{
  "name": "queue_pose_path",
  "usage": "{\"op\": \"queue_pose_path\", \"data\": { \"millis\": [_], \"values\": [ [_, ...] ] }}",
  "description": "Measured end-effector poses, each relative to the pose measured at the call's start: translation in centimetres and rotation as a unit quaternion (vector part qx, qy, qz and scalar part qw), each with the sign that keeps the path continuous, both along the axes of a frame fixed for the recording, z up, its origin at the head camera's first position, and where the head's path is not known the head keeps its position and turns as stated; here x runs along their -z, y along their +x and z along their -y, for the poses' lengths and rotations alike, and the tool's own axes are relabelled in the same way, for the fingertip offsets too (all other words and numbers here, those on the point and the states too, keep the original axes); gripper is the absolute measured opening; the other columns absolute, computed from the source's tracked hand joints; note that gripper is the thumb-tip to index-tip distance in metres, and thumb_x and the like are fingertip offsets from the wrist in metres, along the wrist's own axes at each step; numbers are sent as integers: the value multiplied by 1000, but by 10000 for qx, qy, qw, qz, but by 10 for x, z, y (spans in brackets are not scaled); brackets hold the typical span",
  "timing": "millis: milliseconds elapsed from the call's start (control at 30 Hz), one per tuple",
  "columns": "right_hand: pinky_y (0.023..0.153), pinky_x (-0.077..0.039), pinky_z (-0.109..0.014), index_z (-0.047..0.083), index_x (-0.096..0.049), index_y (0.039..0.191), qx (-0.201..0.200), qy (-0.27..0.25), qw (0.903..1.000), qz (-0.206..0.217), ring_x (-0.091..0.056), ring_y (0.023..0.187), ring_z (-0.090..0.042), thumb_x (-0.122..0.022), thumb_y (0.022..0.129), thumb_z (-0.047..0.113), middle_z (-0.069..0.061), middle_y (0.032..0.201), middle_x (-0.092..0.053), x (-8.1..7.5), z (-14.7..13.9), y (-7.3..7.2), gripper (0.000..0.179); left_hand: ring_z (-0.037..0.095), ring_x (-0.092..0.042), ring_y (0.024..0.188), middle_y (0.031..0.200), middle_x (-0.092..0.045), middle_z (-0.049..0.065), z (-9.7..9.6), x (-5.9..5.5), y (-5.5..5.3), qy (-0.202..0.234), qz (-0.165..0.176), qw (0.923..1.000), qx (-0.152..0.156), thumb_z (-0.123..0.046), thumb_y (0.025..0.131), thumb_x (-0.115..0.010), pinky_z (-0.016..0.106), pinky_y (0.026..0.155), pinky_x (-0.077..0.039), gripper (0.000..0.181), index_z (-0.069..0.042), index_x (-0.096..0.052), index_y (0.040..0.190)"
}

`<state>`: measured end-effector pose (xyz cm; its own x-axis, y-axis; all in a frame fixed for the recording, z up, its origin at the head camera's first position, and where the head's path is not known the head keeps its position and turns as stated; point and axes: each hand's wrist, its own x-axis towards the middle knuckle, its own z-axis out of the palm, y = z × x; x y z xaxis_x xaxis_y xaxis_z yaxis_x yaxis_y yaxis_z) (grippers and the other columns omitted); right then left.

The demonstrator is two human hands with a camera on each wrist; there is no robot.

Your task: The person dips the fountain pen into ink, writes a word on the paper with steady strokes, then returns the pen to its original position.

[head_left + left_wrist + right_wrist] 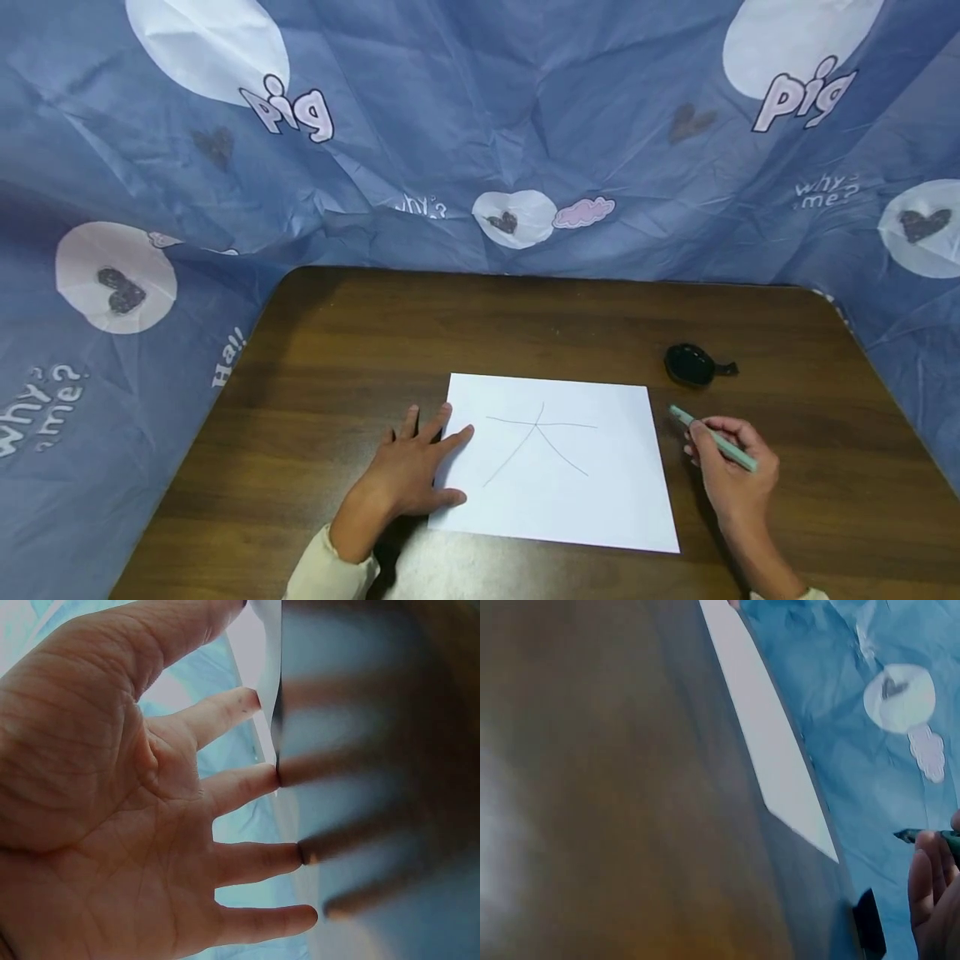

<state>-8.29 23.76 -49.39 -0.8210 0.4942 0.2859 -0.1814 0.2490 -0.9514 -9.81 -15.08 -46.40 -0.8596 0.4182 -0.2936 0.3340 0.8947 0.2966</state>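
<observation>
A white sheet of paper (555, 508) lies on the wooden table, bearing thin dark strokes that form the character 大. My left hand (411, 468) is spread with straight fingers, and its fingertips and thumb rest on the sheet's left edge. In the left wrist view the palm of that left hand (112, 795) shows, fingers apart. My right hand (735, 471) pinches a light green pen (716, 440) to the right of the sheet, above the table and apart from the paper. At the right edge of the right wrist view, the pen's tip (906, 835) sticks out past the fingers.
A small black pan-shaped dish (690, 365) with a short handle stands beyond the sheet's upper right corner. The brown wooden table (315, 358) has rounded far corners. Behind it hangs a blue printed cloth (420, 142), reaching down along both sides.
</observation>
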Motion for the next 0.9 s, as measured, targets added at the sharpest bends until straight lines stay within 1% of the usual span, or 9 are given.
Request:
{"op": "queue_pose_path", "data": {
  "millis": [133, 267, 367, 467, 567, 667, 767, 833, 900],
  "values": [
    [50, -52, -17, -15, -60, 94, 206, -223, 9989, -346, -69, 57, -10, -69, 86, -8, -5, 72, -71, 0, -14, -11, 14, 53, -16, 145, 164, -23, 10, 0, 3, -1, 28, -3, 10000, 27, -52, 83, -75, 75, 103, -26, 81, -29, -41, 154],
    [51, -53, -18, -13, -65, 95, 622, -256, 9974, -261, -70, 59, -7, -76, 84, -2, 1, 73, -73, -2, -27, -22, 19, 52, -15, 145, 164, -22, 8, 0, 4, -3, -28, -34, 10000, -7, -53, 83, -75, 74, 104, -26, 82, -30, -40, 154],
    [50, -51, -15, -12, -70, 95, 1093, 23, 9940, -44, -68, 57, -2, -80, 82, 4, 10, 71, -70, -3, -35, -29, 23, 52, -16, 145, 164, -22, 8, 0, 5, -3, -50, -58, 10000, -13, -53, 82, -75, 74, 104, -26, 82, -30, -41, 153],
    [50, -48, -11, -8, -73, 95, 1544, 458, 9868, 186, -64, 56, 5, -84, 80, 12, 20, 70, -67, -5, -42, -33, 27, 53, -16, 145, 164, -23, 8, 1, 4, -3, -62, -73, 10000, 14, -53, 82, -75, 74, 104, -26, 82, -30, -41, 153],
    [54, -44, -7, -3, -76, 94, 1843, 907, 9779, 397, -60, 59, 11, -85, 79, 22, 28, 71, -63, -6, -49, -35, 31, 53, -17, 145, 164, -23, 8, 1, 3, -2, -87, -55, 9999, 41, -54, 83, -75, 74, 104, -27, 82, -30, -41, 153],
    [58, -41, -5, 2, -78, 93, 2011, 1313, 9691, 558, -56, 62, 13, -85, 78, 30, 33, 71, -58, -5, -56, -38, 33, 53, -18, 144, 164, -23, 9, 1, 4, -1, -96, -28, 9999, 40, -54, 83, -75, 74, 103, -27, 82, -30, -41, 153],
    [61, -39, -5, 5, -79, 96, 2052, 1485, 9647, 717, -54, 65, 14, -83, 80, 33, 28, 74, -63, -4, -60, -42, 33, 54, -18, 144, 164, -24, 9, 0, 4, 0, -92, -25, 9999, 38, -53, 83, -75, 74, 103, -27, 82, -30, -41, 153],
    [64, -38, -7, 8, -79, 100, 2062, 1609, 9605, 949, -53, 69, 14, -81, 82, 35, 16, 83, -71, -3, -62, -45, 33, 54, -18, 144, 164, -24, 9, 1, 4, 0, -93, -30, 9999, 40, -54, 83, -75, 74, 103, -27, 82, -30, -41, 153],
    [67, -37, -11, 10, -78, 107, 1992, 1728, 9559, 1291, -53, 75, 9, -77, 85, 34, 2, 95, -75, -3, -62, -48, 33, 54, -18, 144, 164, -23, 9, 1, 4, 0, -99, -32, 9999, 44, -54, 83, -75, 74, 103, -28, 82, -30, -41, 154]
  ]
}}
